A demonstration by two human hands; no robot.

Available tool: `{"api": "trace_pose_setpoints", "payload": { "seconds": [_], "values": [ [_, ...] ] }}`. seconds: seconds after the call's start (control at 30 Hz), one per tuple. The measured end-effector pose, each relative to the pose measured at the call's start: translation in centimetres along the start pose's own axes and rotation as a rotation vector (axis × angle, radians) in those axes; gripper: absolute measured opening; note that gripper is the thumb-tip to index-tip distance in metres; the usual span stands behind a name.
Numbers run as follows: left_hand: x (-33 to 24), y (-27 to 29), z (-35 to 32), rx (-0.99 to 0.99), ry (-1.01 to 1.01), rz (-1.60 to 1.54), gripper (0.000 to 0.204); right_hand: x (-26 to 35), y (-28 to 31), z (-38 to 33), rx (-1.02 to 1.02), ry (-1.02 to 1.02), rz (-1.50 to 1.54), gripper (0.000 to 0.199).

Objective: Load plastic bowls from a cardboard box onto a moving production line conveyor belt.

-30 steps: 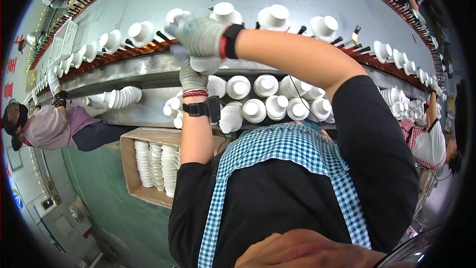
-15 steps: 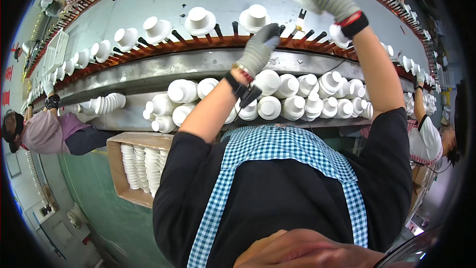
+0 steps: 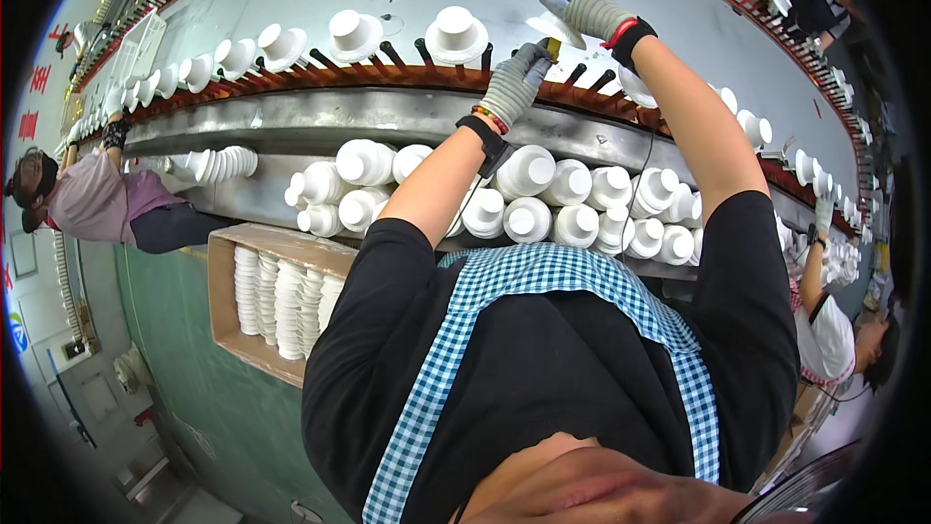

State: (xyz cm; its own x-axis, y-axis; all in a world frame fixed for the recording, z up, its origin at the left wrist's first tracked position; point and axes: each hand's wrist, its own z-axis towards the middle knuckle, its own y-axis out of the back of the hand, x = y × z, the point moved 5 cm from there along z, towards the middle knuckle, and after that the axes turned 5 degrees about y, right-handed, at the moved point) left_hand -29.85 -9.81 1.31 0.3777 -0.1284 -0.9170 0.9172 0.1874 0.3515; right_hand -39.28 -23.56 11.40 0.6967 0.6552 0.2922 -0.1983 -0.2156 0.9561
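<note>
My right hand (image 3: 588, 12), in a striped grey glove, grips a white hat-shaped piece (image 3: 557, 31) by its brim, tilted over the rail. Just left of it, my gloved left hand (image 3: 517, 80) has its fingers closed at a small dark-and-yellow prong (image 3: 554, 47); the glove partly hides the grip. This prong stands among black-tipped prongs along a red-brown rail (image 3: 388, 76). To the left, another white hat-shaped piece (image 3: 456, 35) sits on the rail, and several more follow it.
Stacked white hat-shaped pieces (image 3: 529, 170) lie on a metal shelf below the rail. A cardboard box (image 3: 225, 306) with more stacks stands at lower left. One co-worker (image 3: 97, 194) is at the left, another (image 3: 834, 330) at the right. A thin black cable (image 3: 635, 204) hangs before the stacks.
My right hand has come down and left with the white piece. My left hand has shifted slightly, its fingers now at the prong. The pieces on the rail appear farther left.
</note>
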Motion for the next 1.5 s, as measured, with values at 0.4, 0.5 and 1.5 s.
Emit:
{"api": "trace_pose_setpoints", "payload": {
  "seconds": [0.4, 0.5, 1.5],
  "values": [
    [5.5, 5.0, 0.2, -0.156, 0.271, -0.732, 0.024, 10.3, -4.5, -0.4, -0.231, 0.080, -0.305, 0.030],
    [6.5, 7.7, -1.5, -0.030, 0.372, -0.790, 0.031, 13.3, -6.7, 1.9, -0.073, 0.106, -0.295, 0.030],
    [30.1, 34.5, -28.4, -0.638, 0.869, -0.727, 0.036, 45.0, -40.7, 6.7, 0.846, -0.577, 1.022, 0.052]
  ]
}}
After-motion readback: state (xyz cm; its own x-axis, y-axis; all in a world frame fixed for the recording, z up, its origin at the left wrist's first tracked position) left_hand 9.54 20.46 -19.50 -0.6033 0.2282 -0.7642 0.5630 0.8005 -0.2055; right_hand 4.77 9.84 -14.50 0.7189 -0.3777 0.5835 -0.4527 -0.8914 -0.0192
